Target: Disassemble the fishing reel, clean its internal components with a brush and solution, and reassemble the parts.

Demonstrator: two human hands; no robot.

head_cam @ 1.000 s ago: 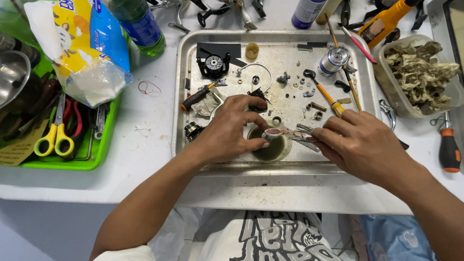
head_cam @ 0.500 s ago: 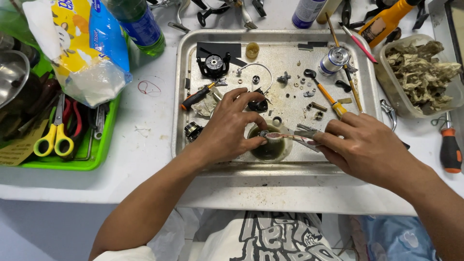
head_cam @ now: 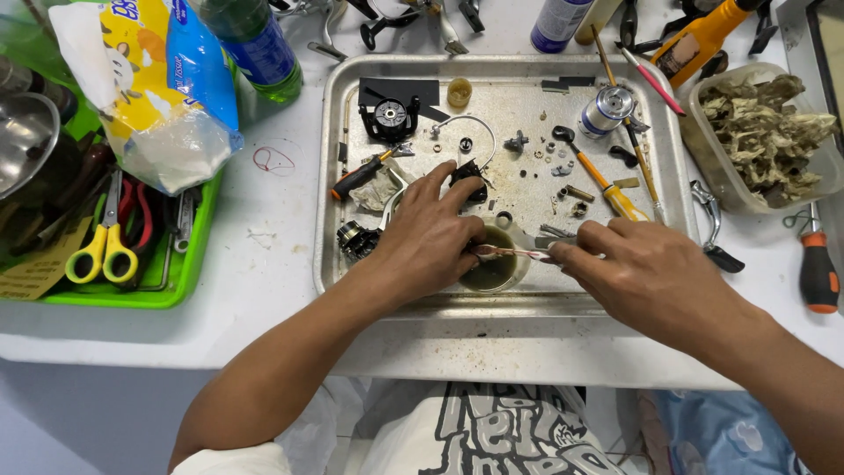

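Figure: cleaning of a small part over a dish, seen from the head camera. At the near edge of the metal tray [head_cam: 327,176], the left hand [head_cam: 431,237] rests with fingers curled and closed around a small part held at the rim of a small round dish [head_cam: 494,271]; the part itself is hidden under the fingertips. The right hand [head_cam: 646,277] pinches the handle of a slim brush [head_cam: 514,253], fingers together on it, the brush tip reaching across to the left fingertips just above the dish. The dish holds a dark greenish liquid. The step in hand appears to be brushing the held part; the next stroke likely calls for a steady left grip and short strokes kept over the dish.

Farther in, the tray carries loose screws and washers, a yellow-handled screwdriver [head_cam: 602,180], a black gear housing [head_cam: 389,116] towards its far left corner and a silver spool [head_cam: 607,107] towards its far right.

On the white table [head_cam: 264,255], left of the tray, a green bin [head_cam: 189,264] holds yellow-handled scissors [head_cam: 98,255] and other tools. Right of the tray, a clear tub [head_cam: 694,149] contains crumpled, soiled rags [head_cam: 765,132]. At the table's far left lies a tissue pack [head_cam: 158,79].
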